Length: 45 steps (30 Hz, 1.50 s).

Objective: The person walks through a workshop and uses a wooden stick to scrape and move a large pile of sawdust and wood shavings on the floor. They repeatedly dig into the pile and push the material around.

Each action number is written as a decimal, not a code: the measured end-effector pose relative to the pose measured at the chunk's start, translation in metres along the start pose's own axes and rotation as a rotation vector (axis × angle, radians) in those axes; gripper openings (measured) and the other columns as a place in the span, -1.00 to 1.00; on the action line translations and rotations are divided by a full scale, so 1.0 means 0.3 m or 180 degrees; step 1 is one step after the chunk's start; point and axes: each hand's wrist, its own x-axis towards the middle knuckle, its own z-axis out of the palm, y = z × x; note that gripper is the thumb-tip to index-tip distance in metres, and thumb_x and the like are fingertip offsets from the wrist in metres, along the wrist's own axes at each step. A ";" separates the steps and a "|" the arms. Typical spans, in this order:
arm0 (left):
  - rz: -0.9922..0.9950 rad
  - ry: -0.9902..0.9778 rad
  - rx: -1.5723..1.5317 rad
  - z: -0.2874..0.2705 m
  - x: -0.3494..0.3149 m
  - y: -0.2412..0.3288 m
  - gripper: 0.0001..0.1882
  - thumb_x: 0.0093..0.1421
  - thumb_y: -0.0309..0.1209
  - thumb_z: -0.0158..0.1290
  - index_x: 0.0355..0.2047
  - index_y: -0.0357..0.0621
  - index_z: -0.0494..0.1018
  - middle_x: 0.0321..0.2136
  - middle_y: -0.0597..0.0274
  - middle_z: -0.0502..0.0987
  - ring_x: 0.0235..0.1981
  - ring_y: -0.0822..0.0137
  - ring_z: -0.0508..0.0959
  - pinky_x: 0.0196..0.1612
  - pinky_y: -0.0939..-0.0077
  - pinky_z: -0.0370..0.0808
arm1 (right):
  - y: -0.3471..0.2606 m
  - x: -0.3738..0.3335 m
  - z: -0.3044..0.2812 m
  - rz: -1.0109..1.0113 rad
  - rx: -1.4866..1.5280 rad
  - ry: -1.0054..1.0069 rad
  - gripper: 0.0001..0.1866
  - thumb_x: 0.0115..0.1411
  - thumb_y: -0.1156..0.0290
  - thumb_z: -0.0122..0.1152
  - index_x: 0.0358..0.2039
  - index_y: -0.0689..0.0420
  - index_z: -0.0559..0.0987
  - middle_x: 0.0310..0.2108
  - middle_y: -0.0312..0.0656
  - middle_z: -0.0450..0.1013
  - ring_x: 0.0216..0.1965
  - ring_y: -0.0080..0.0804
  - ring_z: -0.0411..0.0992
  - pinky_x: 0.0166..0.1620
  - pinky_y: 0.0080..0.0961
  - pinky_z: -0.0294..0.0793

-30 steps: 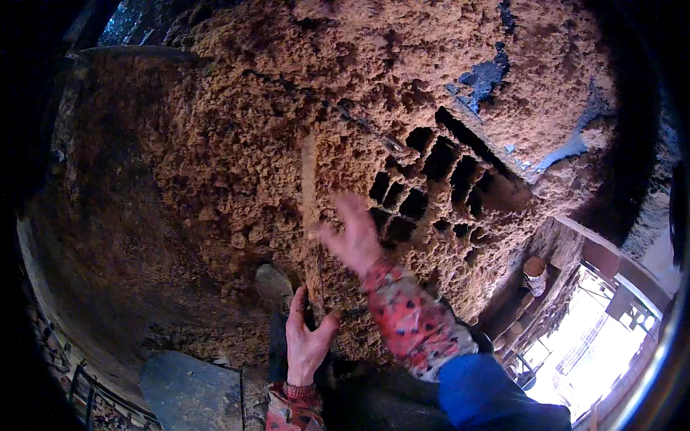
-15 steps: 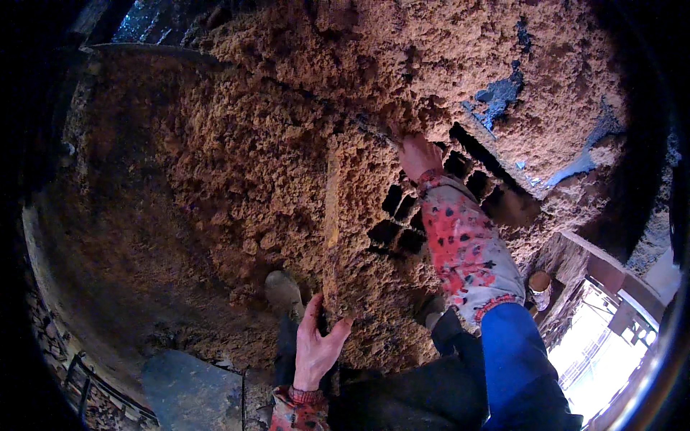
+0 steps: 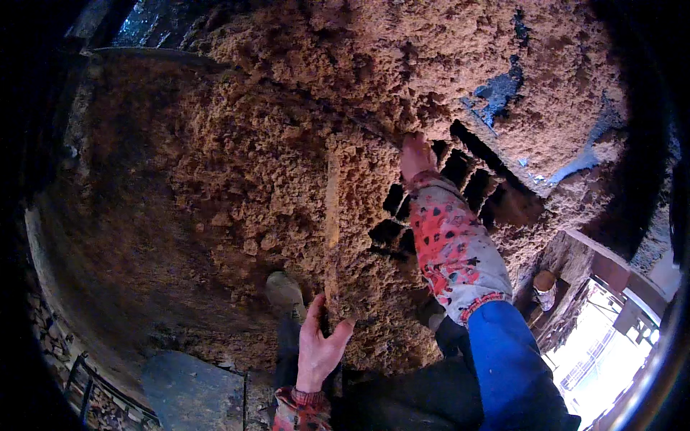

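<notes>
My right hand (image 3: 417,155) is reached far forward, its fingers closed around the near end of a thin dark rod (image 3: 372,126). The rod runs away to the left over a bed of loose, crumbly orange-brown material (image 3: 266,179), partly sunk in it. Beside that hand and wrist lie several dark square openings (image 3: 454,168). Nearer to me, my left hand (image 3: 321,352) holds nothing, with thumb and fingers apart. Its fingertips are by the lower end of a pale narrow strip, like a board edge (image 3: 332,215); touching or not, I cannot tell.
My shoe (image 3: 284,291) stands at the bed's near edge. A blue-grey plate (image 3: 192,391) lies at lower left. At right are a long dark slot (image 3: 496,159), blue-grey patches (image 3: 499,93), a short round log-like piece (image 3: 545,281) and a bright opening (image 3: 596,352).
My right forearm has swung a little to the left, and more of the dark openings show beside it. The left hand has stayed nearly in place.
</notes>
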 end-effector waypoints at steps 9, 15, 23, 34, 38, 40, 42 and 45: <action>0.0073 0.0008 0.0111 -0.004 0.014 -0.005 -0.41 0.05 -0.46 0.10 0.07 -0.45 0.19 -0.14 0.10 0.46 -0.15 0.40 0.44 -0.05 0.57 0.36 | -0.050 -0.082 -0.178 -0.1536 0.0709 0.0181 -0.56 0.12 0.09 0.05 -0.13 0.16 0.46 -0.21 0.02 0.45 -0.19 0.05 0.42 -0.17 -0.15 0.43; -0.0150 0.0019 0.0149 0.020 0.015 0.015 -0.40 0.05 -0.48 0.11 0.07 -0.44 0.18 -0.14 0.13 0.46 -0.15 0.40 0.43 -0.04 0.57 0.35 | -0.006 -0.173 -0.344 -0.0696 0.1511 0.0150 -0.59 0.15 0.08 0.05 -0.22 0.20 0.51 -0.45 0.04 0.47 -0.31 -0.02 0.47 -0.22 -0.24 0.43; -0.0180 -0.0128 -0.0202 0.030 0.012 0.011 -0.40 0.06 -0.48 0.08 0.09 -0.43 0.16 -0.14 0.15 0.44 -0.13 0.42 0.40 -0.03 0.54 0.34 | 0.901 -0.612 -0.006 0.1544 0.2377 -0.0339 -0.68 0.20 0.16 0.05 -0.31 0.18 0.57 -0.66 -0.32 0.39 -0.68 -0.55 0.30 -0.63 -0.52 0.29; -0.0069 0.0032 0.0170 0.040 0.006 -0.010 -0.39 0.08 -0.49 0.07 0.12 -0.42 0.14 -0.13 0.17 0.43 -0.17 0.41 0.40 -0.05 0.57 0.33 | 0.632 -0.605 0.051 0.1327 0.1897 -0.0487 -0.70 0.16 0.18 0.05 -0.33 0.18 0.51 -0.59 -0.24 0.35 -0.60 -0.49 0.30 -0.56 -0.52 0.23; -0.0144 0.0019 -0.0153 0.038 0.005 -0.023 -0.42 0.08 -0.49 0.06 0.10 -0.40 0.17 -0.16 0.19 0.44 -0.20 0.44 0.41 -0.07 0.59 0.34 | 0.301 -0.409 -0.144 -0.0279 0.0935 0.1160 -0.40 0.11 -0.05 0.07 -0.11 0.27 0.47 -0.27 0.08 0.45 -0.23 -0.08 0.43 -0.15 -0.26 0.42; -0.0057 0.0058 -0.0119 0.022 -0.003 -0.013 -0.43 0.08 -0.49 0.06 0.09 -0.41 0.19 -0.17 0.18 0.45 -0.19 0.43 0.41 -0.07 0.59 0.35 | 0.166 -0.404 -0.244 -0.0852 0.1053 0.1306 -0.39 0.11 -0.03 0.10 -0.08 0.30 0.44 -0.17 0.11 0.43 -0.12 -0.06 0.41 -0.08 -0.27 0.41; 0.0002 0.0015 -0.0051 0.027 -0.002 0.005 -0.42 0.06 -0.49 0.06 0.09 -0.42 0.19 -0.16 0.15 0.46 -0.17 0.42 0.42 -0.06 0.58 0.35 | 0.125 -0.475 -0.247 -0.0199 0.1520 0.0118 -0.44 0.10 0.03 0.17 -0.10 0.28 0.46 -0.22 0.06 0.47 -0.16 -0.09 0.45 -0.10 -0.28 0.42; 0.0019 0.0005 0.0161 0.023 -0.008 0.009 -0.39 0.02 -0.49 0.07 0.09 -0.45 0.19 -0.14 0.10 0.47 -0.14 0.39 0.43 -0.03 0.56 0.34 | 0.028 -0.626 -0.092 0.0121 0.3206 -0.1284 -0.58 0.11 0.08 0.19 -0.19 0.19 0.55 -0.12 -0.10 0.48 -0.34 -0.30 0.51 -0.23 -0.39 0.48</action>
